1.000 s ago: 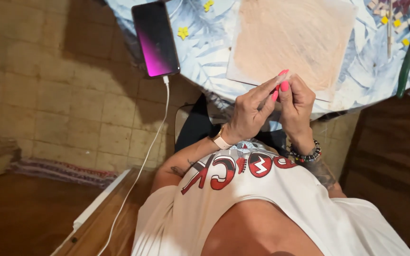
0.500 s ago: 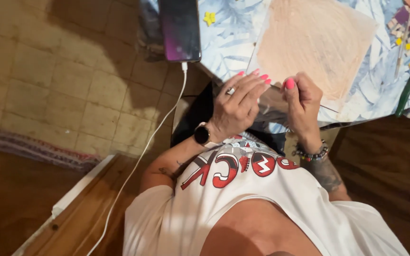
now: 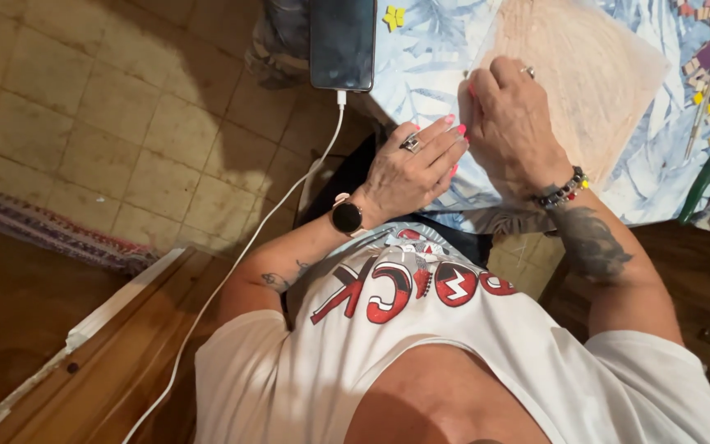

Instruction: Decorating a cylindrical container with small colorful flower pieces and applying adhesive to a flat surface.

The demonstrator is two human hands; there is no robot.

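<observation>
right hand (image 3: 513, 123): has moved up from the table edge onto the tan sheet (image 3: 593, 74), fingers curled, pinch hidden.
left hand (image 3: 411, 168): at its 8 o'clock, fingers together, holding nothing.
phone (image 3: 342, 41): 10 o'clock, screen now dark.

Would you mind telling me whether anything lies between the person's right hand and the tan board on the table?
Nothing visible does. The right hand already rests on the near edge of the tan board. The left hand sits beside it over the patterned tablecloth, and the phone lies well off to the side.
</observation>
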